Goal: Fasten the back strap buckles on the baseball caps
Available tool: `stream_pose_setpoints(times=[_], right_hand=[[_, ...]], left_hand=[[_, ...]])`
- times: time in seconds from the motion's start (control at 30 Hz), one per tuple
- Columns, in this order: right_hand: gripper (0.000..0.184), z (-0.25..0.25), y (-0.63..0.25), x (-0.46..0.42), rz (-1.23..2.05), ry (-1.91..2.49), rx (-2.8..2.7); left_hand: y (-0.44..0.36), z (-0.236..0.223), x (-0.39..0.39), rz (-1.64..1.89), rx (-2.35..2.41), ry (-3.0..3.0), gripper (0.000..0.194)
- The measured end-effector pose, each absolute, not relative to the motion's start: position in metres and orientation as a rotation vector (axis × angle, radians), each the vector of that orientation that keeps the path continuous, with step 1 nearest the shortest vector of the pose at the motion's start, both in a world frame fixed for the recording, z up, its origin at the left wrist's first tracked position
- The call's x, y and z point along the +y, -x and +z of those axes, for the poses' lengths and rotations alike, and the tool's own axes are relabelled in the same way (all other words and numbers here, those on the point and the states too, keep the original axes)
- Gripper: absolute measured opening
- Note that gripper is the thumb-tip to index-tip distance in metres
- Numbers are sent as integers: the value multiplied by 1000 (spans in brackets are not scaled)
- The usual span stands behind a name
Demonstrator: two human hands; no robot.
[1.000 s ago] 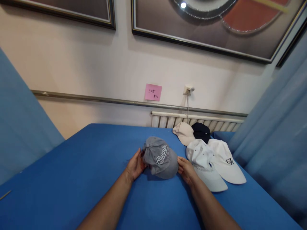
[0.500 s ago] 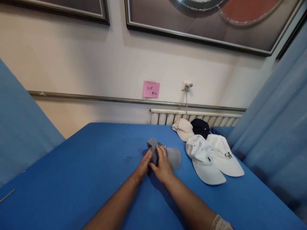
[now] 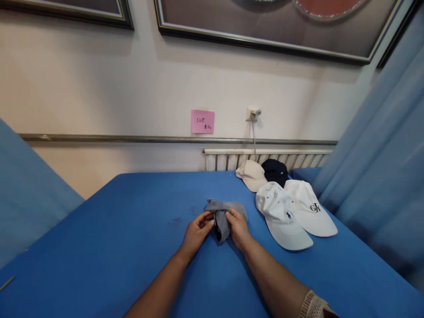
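A grey baseball cap (image 3: pixel 222 221) is between my two hands over the middle of the blue-covered table (image 3: pixel 132 251). Its crown looks folded and crumpled, and the brim points away to the right. My left hand (image 3: pixel 196 230) pinches the cap's left edge between thumb and fingers. On the other side, my right hand (image 3: pixel 237 227) grips the fabric near the brim, hiding part of it. A dark inner side of the cap shows at its lower end.
To the right lie a pale cap with a small horse logo (image 3: pixel 276 212), a white cap with black letters (image 3: pixel 308 210), a cream cap (image 3: pixel 251 173) and a navy cap (image 3: pixel 275 171). Behind are a radiator (image 3: pixel 232 160) and rail (image 3: pixel 149 139). Blue curtains (image 3: pixel 374 176) hang at both sides.
The grey cap has been turned and its crown now folds toward me. My hands have moved slightly apart, and the right hand has shifted a little to the right.
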State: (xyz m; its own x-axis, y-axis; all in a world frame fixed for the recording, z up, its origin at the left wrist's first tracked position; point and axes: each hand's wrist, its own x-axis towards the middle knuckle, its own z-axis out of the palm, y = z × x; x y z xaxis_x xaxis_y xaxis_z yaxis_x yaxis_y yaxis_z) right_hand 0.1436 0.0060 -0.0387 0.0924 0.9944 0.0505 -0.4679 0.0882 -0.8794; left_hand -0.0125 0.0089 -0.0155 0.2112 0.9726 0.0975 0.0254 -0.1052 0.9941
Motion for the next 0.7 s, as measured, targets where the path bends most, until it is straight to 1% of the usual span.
stream_pose_setpoints(times=[0.1, 0.27, 0.4, 0.47, 0.57, 0.63, 0.7], right_hand=[[36, -40, -141, 5, 1288, 870, -913], [31, -46, -137, 8, 1070, 1011, -883], [23, -45, -138, 6, 985, 1082, -869], [19, -37, -140, -2, 784, 1134, -980], [26, -20, -140, -21, 317, 1097, -1314], [28, -13, -137, -33, 209, 996, -1531], [26, -11, -133, -39, 242, 960, -1641]], left_hand=[[11, -10, -1, 1065, 1034, -1458, 45], [15, -5, -10, 1109, 1148, -1466, 34], [17, -3, -13, 1146, 1221, -1565, 30], [17, -2, -14, 1179, 1253, -1636, 30], [18, -1, -15, 1205, 1294, -1768, 31], [19, 0, -16, 1191, 1297, -1819, 33], [18, 0, -17, 1166, 1270, -1818, 35]])
